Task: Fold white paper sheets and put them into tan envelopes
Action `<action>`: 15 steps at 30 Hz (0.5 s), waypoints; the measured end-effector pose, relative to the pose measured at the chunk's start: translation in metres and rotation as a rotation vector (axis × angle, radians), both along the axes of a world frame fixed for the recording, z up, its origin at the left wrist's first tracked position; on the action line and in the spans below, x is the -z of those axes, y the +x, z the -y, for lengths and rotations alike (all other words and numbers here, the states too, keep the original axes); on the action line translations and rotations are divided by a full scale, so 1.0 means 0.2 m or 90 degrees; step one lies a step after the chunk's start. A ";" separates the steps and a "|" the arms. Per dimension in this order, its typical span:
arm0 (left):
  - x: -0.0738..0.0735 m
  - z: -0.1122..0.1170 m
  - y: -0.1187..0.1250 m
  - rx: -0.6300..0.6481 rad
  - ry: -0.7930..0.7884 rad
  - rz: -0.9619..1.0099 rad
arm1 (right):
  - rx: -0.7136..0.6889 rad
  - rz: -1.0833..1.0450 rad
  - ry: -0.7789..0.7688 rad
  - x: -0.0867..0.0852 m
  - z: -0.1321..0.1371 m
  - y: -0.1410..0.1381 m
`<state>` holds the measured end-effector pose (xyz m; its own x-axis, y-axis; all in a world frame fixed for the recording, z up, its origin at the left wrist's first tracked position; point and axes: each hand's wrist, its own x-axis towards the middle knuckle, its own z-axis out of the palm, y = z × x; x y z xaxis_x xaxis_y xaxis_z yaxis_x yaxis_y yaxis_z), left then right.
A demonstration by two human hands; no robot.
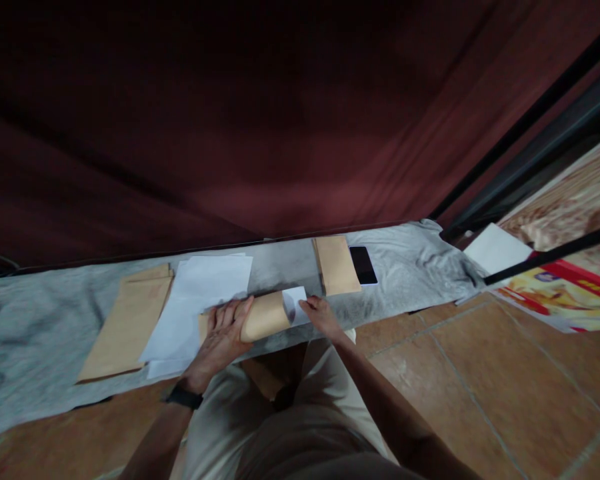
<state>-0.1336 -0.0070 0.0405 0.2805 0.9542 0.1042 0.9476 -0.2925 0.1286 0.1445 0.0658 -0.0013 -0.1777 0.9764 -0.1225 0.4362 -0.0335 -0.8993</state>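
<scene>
A brown envelope [263, 315] lies on the grey cloth [30, 333] in front of me. My left hand [223, 335] rests flat on the envelope's left end, fingers spread. A folded white paper [295, 303] sticks out of the envelope's right end. My right hand [320, 313] pinches that paper at its lower right corner. A black watch sits on my left wrist.
A stack of white sheets [195, 303] lies left of the envelope, partly over a pile of brown envelopes [127, 320]. Another brown envelope [336, 264] and a black phone [363, 264] lie to the right. A dark red curtain [230, 120] hangs behind. Tiled floor [480, 373] spreads right.
</scene>
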 end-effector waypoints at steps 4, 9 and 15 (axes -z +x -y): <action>0.01 -0.02 0.06 0.003 0.005 0.017 | -0.006 0.007 0.015 0.01 0.02 -0.07; 0.02 -0.03 0.11 0.019 0.007 0.023 | -0.001 0.003 0.004 0.03 0.05 -0.13; 0.02 -0.04 0.12 0.030 0.000 0.032 | 0.015 -0.003 -0.017 0.03 0.05 -0.14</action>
<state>-0.1094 0.0015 0.0357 0.3191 0.9401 0.1195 0.9253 -0.3364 0.1751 0.1166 0.0565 -0.0080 -0.1556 0.9768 -0.1474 0.4313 -0.0671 -0.8997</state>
